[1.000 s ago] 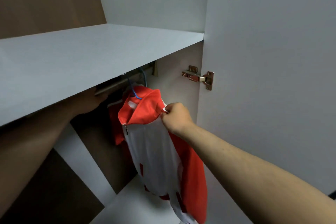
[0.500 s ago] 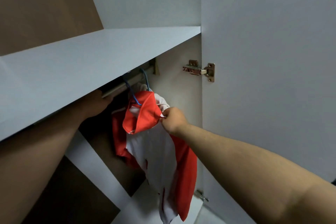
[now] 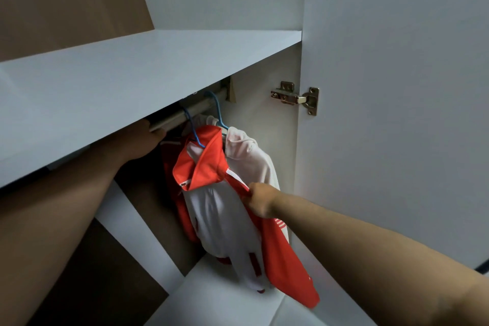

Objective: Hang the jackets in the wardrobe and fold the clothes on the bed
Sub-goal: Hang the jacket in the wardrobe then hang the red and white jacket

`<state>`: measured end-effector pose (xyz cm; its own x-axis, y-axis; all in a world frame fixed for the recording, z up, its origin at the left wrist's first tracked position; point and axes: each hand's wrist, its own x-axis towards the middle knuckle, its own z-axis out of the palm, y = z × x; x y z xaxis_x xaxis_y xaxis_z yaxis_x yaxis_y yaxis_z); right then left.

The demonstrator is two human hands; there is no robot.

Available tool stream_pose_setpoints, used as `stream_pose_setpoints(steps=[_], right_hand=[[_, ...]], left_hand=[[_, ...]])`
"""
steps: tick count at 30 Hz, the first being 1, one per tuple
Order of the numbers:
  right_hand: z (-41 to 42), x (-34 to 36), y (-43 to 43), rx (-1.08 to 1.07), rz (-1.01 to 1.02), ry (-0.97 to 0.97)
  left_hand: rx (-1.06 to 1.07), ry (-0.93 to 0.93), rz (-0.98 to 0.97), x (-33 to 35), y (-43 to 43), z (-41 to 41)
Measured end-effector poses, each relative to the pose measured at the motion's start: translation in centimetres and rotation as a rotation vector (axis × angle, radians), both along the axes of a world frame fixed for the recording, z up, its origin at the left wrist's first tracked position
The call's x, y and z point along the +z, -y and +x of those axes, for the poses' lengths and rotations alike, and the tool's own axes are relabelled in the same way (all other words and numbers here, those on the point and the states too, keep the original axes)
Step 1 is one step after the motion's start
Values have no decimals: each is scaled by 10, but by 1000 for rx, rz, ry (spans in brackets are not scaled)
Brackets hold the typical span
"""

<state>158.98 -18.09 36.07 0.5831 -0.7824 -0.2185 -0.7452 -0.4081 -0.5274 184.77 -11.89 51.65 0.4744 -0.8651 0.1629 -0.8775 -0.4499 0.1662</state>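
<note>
Head camera, looking up into the wardrobe: the red-and-white jacket [image 3: 219, 209] hangs on a blue hanger [image 3: 195, 131] whose hook sits at the rail [image 3: 182, 115], tucked just behind the front edge of the shelf [image 3: 132, 82]. The right hand [image 3: 260, 200] reaches in from the lower right, its fingers pinching the jacket's white-trimmed edge at the shoulder. The left hand [image 3: 144, 140] is up at the rail, left of the hanger hook. The shelf edge covers its fingers, so I cannot tell whether they are closed on the rail.

Just right of the jacket and touching it, a pale garment [image 3: 248, 151] hangs on a second blue hanger [image 3: 217, 108], close to the wardrobe's side wall [image 3: 264, 103]. That leaves little room on the right. The open door [image 3: 397, 87], carried on a brass hinge [image 3: 296, 98], stands further right. Left of the jacket there is dark open space beneath the left forearm, bounded by a white slanting partition [image 3: 137, 233]. The jacket's loose lower end trails down over the lower shelf [image 3: 225, 299].
</note>
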Motion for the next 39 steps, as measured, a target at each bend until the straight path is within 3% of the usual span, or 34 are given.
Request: stream_pose_setpoints(steps=[3, 13, 20, 22, 29, 39], right_hand=[[-11, -11, -1, -20, 40, -66], [-21, 2, 3, -20, -48, -20], [-73, 4, -10, -95, -111, 6], [-92, 5, -16, -99, -172, 10], [-150, 6, -51, -129, -325, -62], [-280, 32, -108, -359, -359, -3]], left_hand=[[9, 12, 17, 2, -1, -2], [7, 62, 3, 3, -7, -9], [-208, 272, -233, -16, -25, -22], [-306, 233, -300, -35, -31, -39], [-560, -116, -113, -110, -34, -131], [-696, -292, -60, -114, -41, -267]])
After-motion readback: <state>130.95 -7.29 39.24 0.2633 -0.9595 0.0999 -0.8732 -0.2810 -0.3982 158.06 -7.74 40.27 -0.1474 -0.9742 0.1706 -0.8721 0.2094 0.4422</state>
